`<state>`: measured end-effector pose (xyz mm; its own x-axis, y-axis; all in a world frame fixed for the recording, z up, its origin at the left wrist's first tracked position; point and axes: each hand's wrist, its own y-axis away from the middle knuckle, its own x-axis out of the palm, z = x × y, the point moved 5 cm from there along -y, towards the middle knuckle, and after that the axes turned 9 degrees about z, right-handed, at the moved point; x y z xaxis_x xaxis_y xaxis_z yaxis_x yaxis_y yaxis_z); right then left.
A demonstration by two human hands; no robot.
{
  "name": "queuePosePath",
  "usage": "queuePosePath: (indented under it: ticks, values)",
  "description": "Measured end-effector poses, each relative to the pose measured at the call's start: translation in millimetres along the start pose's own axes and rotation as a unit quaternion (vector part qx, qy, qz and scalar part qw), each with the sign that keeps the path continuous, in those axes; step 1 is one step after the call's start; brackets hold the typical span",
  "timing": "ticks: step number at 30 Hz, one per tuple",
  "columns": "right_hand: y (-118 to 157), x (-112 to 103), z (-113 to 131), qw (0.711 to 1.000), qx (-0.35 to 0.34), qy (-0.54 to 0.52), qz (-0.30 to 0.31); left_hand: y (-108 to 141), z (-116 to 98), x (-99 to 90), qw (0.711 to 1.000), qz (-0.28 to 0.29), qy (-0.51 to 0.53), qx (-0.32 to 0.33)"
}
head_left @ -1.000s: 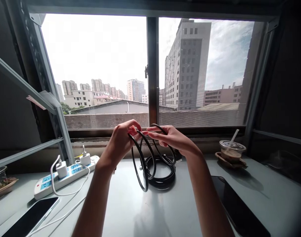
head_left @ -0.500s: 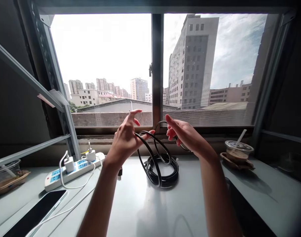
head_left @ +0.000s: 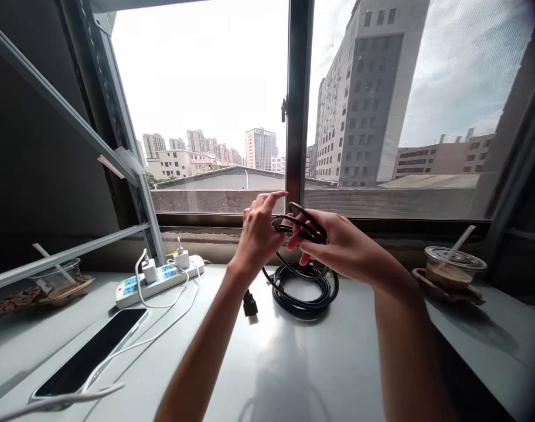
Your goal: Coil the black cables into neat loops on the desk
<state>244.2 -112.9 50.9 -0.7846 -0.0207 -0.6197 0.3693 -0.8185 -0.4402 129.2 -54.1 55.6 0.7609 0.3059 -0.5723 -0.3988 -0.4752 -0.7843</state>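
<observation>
A black HDMI cable (head_left: 305, 315) lies partly in a round coil on the table, while several loops of it rise into both hands. My left hand (head_left: 261, 231) has the loops in the crook between thumb and fingers, with its index finger stretched out toward the window post. My right hand (head_left: 333, 237) grips the same loops from the other side, fingers curled round them. The fingertips of the two hands nearly meet, and the strands partly hide them. Below my left wrist hangs or lies the cable's plug (head_left: 250, 308), its metal end pointing toward me.
Left of my hands, a white power strip (head_left: 162, 281) holds two white chargers with trailing white cords. A phone (head_left: 91, 351) lies in front of it. Lidded drink cups stand at the far left and at the right (head_left: 454, 266). A window frame (head_left: 299, 117) rises behind.
My right hand has moved in to my left hand and now grips the loops. The view has shifted left, and the plug shows more fully beside my left forearm.
</observation>
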Motion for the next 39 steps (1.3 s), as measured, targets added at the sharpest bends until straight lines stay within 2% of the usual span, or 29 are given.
queuePosePath:
  ticks: [4,8,11,16,21,24,27,29,32,36,39]
  values:
    - [2,-8,8,0.997,-0.025,0.008,-0.078,-1,-1,-0.7,0.998,-0.006,0.054,0.008]
    - [9,-18,17,0.98,-0.043,0.069,-0.182,-1,-7,-4.6,0.997,-0.032,0.064,0.017]
    - [11,-21,21,0.968,-0.059,0.099,-0.223,0,-10,-7.1,0.996,-0.04,0.082,0.004]
    - [12,-24,19,0.965,-0.1,0.094,-0.225,1,-16,-2.1,0.974,0.005,0.225,-0.013]
    - [10,-30,9,0.958,-0.118,0.107,-0.24,3,-14,0.5,0.957,0.008,0.281,-0.071]
    - [4,-30,4,0.964,-0.108,0.105,-0.217,2,-12,0.3,0.933,0.043,0.341,-0.111]
    - [-2,-28,-2,0.98,-0.093,0.04,-0.174,3,-10,-2.5,0.903,0.061,0.393,-0.165]
    - [-3,-28,-4,0.981,-0.085,0.009,-0.173,4,-10,-3.0,0.887,0.066,0.419,-0.183]
    - [-3,-30,-6,0.978,-0.071,-0.008,-0.196,3,-12,0.8,0.873,0.077,0.448,-0.176]
    - [-2,-34,-10,0.978,-0.05,-0.039,-0.197,1,-11,8.1,0.875,0.104,0.448,-0.153]
    - [0,-40,-13,0.971,-0.047,-0.051,-0.229,-2,-15,8.4,0.879,0.125,0.445,-0.117]
